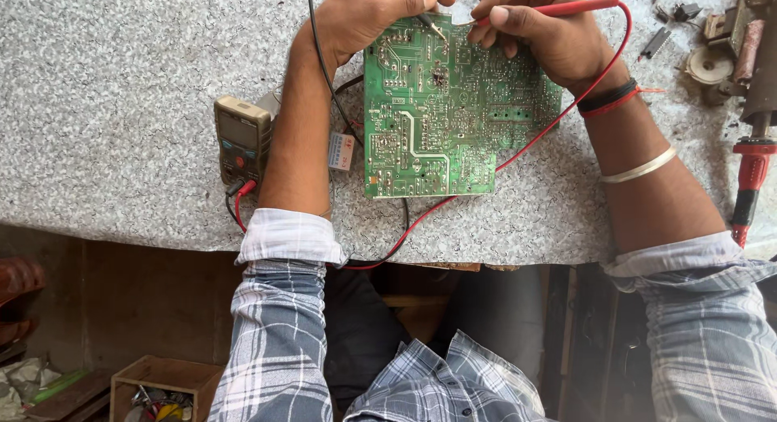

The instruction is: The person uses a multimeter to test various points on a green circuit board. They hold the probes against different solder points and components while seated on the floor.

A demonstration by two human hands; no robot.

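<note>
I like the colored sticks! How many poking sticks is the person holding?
2. The red probe is in the right hand; the black probe is in the left hand. Both tips meet the green board's top edge.

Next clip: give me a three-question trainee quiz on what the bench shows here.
1. True or false: the right hand holds the red probe.
2. Which lies left of the green board? A) meter B) kettle C) drill
3. Fill in: the left hand holds the ____ probe on the board.

Key: 1 true; 2 A; 3 black.
</note>
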